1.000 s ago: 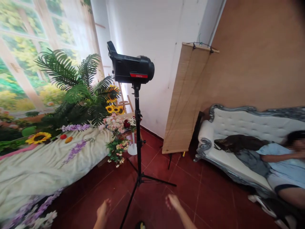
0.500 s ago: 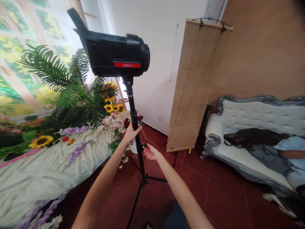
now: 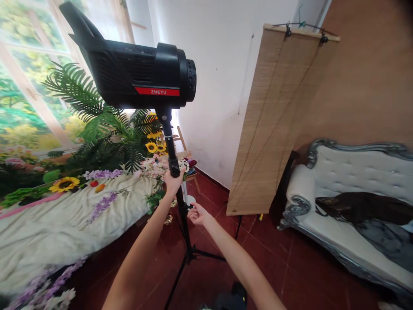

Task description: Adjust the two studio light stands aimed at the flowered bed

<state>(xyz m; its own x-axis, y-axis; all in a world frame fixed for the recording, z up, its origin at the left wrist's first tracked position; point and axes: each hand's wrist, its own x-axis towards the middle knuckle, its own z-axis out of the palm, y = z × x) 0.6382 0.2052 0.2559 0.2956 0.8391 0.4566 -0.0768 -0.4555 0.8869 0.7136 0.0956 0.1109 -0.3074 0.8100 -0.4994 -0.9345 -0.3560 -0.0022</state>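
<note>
A black studio light [image 3: 145,75] with a red ZHEYU label sits on top of a black light stand [image 3: 183,215]. My left hand [image 3: 174,181] is wrapped round the stand's pole, just below its upper collar. Lower down, my right hand [image 3: 197,214] has its fingers closed at a small black knob [image 3: 189,206] on the right side of the pole. The stand's legs are spread on the floor.
White draped cloth [image 3: 106,224] with flowers and fruit lies at left, beside palm leaves [image 3: 106,125]. A bamboo blind [image 3: 258,129] hangs behind on the right. A tufted sofa [image 3: 364,168] with dark clothing stands at the right, on red floor tiles [image 3: 267,245].
The light looks larger and further left, and the blind and sofa have shifted right in view. Both hands remain at the stand, a little further left and lower.
</note>
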